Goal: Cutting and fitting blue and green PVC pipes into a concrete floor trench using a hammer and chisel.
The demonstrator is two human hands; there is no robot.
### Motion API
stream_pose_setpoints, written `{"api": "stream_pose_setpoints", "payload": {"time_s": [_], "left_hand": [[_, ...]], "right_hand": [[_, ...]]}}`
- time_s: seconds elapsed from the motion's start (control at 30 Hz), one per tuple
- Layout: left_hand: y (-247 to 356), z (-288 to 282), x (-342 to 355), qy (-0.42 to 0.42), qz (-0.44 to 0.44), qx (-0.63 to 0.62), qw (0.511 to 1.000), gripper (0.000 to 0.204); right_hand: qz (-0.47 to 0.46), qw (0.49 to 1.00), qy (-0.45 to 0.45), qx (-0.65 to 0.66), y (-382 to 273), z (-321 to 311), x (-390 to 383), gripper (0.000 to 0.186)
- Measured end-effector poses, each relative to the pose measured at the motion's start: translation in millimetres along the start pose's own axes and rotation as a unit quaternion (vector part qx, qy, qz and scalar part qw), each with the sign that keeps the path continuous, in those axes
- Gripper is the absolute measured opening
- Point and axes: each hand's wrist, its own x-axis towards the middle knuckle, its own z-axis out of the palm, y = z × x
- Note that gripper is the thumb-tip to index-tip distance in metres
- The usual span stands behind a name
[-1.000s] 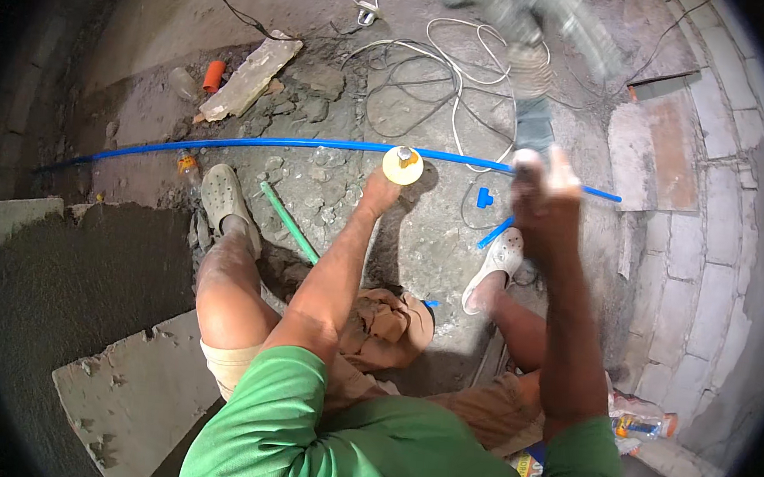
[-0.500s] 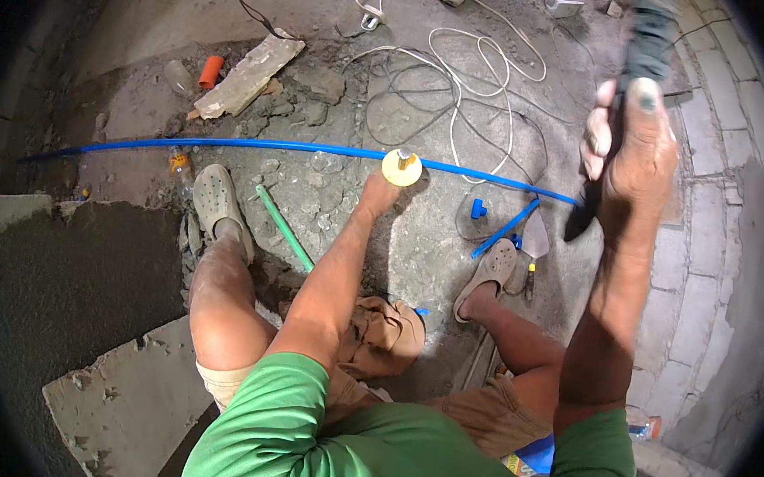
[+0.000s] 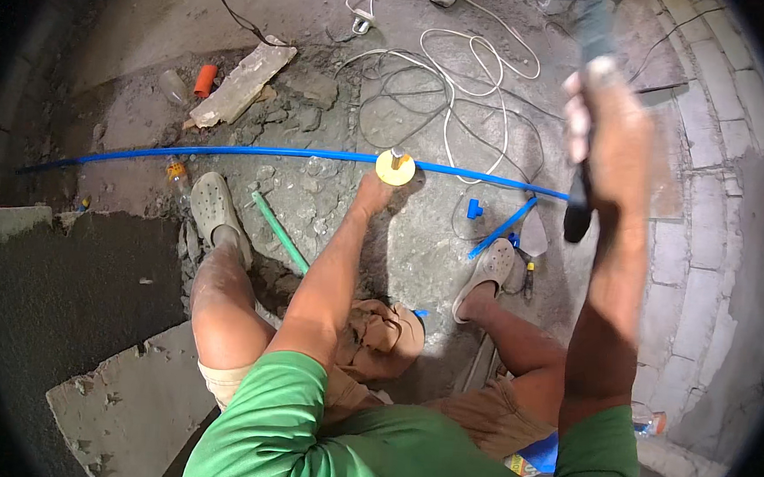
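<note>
My left hand [image 3: 372,194] is closed round a chisel [image 3: 396,169] just below its round yellow guard, its metal end pointing up. The chisel's tip is hidden beneath the hand. A long blue pipe [image 3: 256,151] runs across the ground, passing right by the chisel. Raised at the right, my right hand [image 3: 614,135] grips a hammer [image 3: 580,207] by its black handle. Motion smears the hammer's head, which is up and away from the chisel.
Between my feet and beyond lie rubble, a green pipe [image 3: 279,232], a short blue pipe [image 3: 502,228], a blue tee fitting [image 3: 474,209] and a trowel [image 3: 533,235]. Coiled cables [image 3: 450,94] spread ahead. An orange pipe piece [image 3: 205,80] lies at the far left; a block wall [image 3: 706,232] stands right.
My right hand has swung the hammer leftward, still raised. My left hand keeps the chisel in place; the whole view has shifted slightly.
</note>
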Motion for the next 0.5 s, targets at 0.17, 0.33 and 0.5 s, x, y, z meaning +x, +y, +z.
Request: {"api": "stream_pose_setpoints", "payload": {"time_s": [0.17,0.33,0.5], "left_hand": [[23.6,-5.6,3.2,0.029,-0.003,-0.063,0.998,0.043],[40.0,-3.7,-0.3,0.023,-0.003,-0.133,0.991,0.043],[19.6,7.4,7.1,0.015,0.017,-0.059,0.998,0.041]], "right_hand": [[-0.413,0.780,0.036,-0.469,169.3,45.5,-31.3,0.033],[0.161,0.886,-0.274,-0.337,221.7,42.8,-54.3,0.062],[-0.351,0.826,-0.132,-0.421,138.0,-13.9,-13.5,0.031]]}}
